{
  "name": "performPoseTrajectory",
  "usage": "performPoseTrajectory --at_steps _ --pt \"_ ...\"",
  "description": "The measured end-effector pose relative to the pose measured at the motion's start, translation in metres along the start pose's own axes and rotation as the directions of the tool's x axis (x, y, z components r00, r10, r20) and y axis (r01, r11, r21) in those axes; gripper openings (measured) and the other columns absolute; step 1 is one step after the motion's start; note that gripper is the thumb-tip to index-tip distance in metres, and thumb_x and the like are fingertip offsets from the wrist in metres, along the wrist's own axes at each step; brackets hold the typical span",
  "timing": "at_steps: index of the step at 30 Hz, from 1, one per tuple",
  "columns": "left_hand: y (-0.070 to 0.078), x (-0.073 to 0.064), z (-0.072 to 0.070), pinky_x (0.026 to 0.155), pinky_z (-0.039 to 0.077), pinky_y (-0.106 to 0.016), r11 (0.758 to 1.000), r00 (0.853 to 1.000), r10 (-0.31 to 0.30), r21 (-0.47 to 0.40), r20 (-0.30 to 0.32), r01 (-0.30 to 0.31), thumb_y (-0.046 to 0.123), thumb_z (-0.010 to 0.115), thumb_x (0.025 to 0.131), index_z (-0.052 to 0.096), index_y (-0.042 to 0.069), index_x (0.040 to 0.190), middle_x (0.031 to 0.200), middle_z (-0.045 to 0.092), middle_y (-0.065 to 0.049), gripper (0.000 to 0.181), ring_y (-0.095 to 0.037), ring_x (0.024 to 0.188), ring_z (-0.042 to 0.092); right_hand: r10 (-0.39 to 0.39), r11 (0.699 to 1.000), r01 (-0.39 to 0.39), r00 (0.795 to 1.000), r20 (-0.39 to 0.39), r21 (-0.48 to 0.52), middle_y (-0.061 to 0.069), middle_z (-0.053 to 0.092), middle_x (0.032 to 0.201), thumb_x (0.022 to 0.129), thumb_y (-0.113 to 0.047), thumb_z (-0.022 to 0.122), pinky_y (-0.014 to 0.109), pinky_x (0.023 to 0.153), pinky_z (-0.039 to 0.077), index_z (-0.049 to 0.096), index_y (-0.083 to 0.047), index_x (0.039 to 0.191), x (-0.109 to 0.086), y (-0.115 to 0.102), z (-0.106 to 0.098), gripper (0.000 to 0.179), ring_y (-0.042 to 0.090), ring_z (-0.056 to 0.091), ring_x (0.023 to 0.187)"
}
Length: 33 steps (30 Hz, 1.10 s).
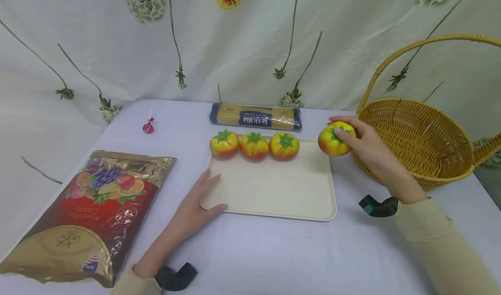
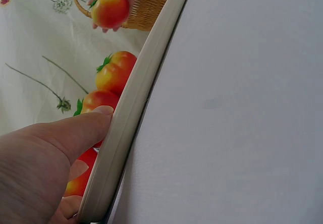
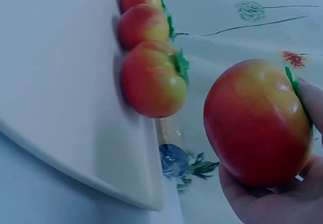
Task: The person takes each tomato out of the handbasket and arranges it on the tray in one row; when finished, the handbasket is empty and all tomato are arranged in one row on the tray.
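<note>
In the head view, my right hand (image 1: pixel 368 145) grips a yellow-red toy tomato (image 1: pixel 330 146) with a green leafy top, thumb over the top. It holds the tomato beside the back right corner of a cream tray (image 1: pixel 270 186). Three like tomatoes, left (image 1: pixel 224 149), middle (image 1: pixel 254 149) and right (image 1: pixel 284 149), line the tray's back edge. My left hand (image 1: pixel 192 210) rests at the tray's front left corner, fingers spread along the left edge. Its thumb (image 2: pixel 86 125) lies along the front rim in the left wrist view.
A wicker basket (image 1: pixel 411 138) with a tall handle stands right of the tray, close by my right hand. Behind the tray lies a spaghetti packet (image 1: pixel 254 115). To the left are a large mixed fruit candy bag (image 1: pixel 101 208) and a small wrapped lollipop (image 1: pixel 148 127).
</note>
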<state>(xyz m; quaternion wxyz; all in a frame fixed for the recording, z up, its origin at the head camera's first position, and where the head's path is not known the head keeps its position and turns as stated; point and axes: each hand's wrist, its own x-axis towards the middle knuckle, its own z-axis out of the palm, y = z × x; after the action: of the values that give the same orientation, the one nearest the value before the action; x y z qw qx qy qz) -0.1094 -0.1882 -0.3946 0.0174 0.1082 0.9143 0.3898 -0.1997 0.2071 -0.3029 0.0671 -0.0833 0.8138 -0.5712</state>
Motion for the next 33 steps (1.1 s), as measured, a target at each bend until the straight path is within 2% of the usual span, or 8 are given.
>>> performPoseTrajectory --at_steps 6,12,17,22,27,33 --pt "0.001 -0.001 0.0 0.106 0.021 -0.053 1.0 1.0 -0.003 -0.004 0.005 0.003 0.026 0.074 0.081 0.039 0.013 0.143 0.153 0.017 -0.013 0.073 -0.033 0.138 0.016 0.027 0.998 -0.026 0.999 0.021 -0.058 0.016 0.04 0.135 0.095 -0.03 0.056 0.041 0.098 0.034 0.04 -0.005 0.14 0.02 0.023 0.022 0.054 0.028 0.038 0.115" --pt "0.003 -0.003 0.0 0.106 0.021 -0.053 1.0 1.0 -0.016 0.0 0.006 0.016 0.026 0.074 0.081 0.039 0.013 0.143 0.153 0.017 -0.012 0.072 -0.033 0.138 0.016 0.02 0.994 -0.017 0.999 0.033 -0.104 0.017 0.042 0.134 0.093 -0.027 0.059 0.043 0.102 0.032 0.043 -0.002 0.135 0.031 0.043 0.027 0.051 0.029 0.04 0.119" --pt "0.004 -0.004 0.0 0.106 0.021 -0.053 1.0 1.0 -0.011 -0.003 0.008 0.011 0.025 0.075 0.081 0.039 0.013 0.143 0.153 0.017 -0.013 0.072 -0.032 0.138 0.016 -0.015 0.99 0.023 0.998 0.057 -0.139 0.015 0.046 0.13 0.093 -0.03 0.06 0.043 0.103 0.032 0.047 -0.002 0.13 0.035 0.05 0.03 0.048 0.028 0.04 0.12" --pt "0.004 -0.003 0.0 0.106 0.02 -0.053 1.0 1.0 -0.007 -0.006 0.01 0.007 0.024 0.074 0.081 0.039 0.013 0.143 0.153 0.016 -0.012 0.072 -0.033 0.138 0.015 -0.072 0.982 0.081 0.996 0.059 -0.173 0.016 0.048 0.131 0.096 -0.033 0.054 0.046 0.105 0.028 0.049 -0.003 0.133 0.041 0.053 0.03 0.048 0.029 0.038 0.125" --pt "0.004 -0.003 0.001 0.107 0.021 -0.052 1.0 1.0 -0.006 -0.003 0.011 0.006 0.022 0.076 0.08 0.039 0.012 0.143 0.153 0.016 -0.013 0.073 -0.032 0.138 0.015 -0.102 0.985 0.108 0.994 0.05 -0.134 0.018 0.048 0.133 0.1 -0.032 0.044 0.046 0.107 0.024 0.048 -0.003 0.134 0.045 0.059 0.028 0.046 0.03 0.035 0.128" --pt "0.003 -0.004 0.0 0.106 0.02 -0.053 1.0 1.0 -0.005 -0.003 0.014 0.005 0.023 0.075 0.08 0.04 0.012 0.143 0.153 0.016 -0.013 0.073 -0.033 0.138 0.015 -0.088 0.994 0.091 0.995 0.039 -0.057 0.019 0.047 0.134 0.101 -0.035 0.04 0.044 0.108 0.023 0.047 -0.002 0.135 0.048 0.067 0.029 0.049 0.029 0.036 0.127"
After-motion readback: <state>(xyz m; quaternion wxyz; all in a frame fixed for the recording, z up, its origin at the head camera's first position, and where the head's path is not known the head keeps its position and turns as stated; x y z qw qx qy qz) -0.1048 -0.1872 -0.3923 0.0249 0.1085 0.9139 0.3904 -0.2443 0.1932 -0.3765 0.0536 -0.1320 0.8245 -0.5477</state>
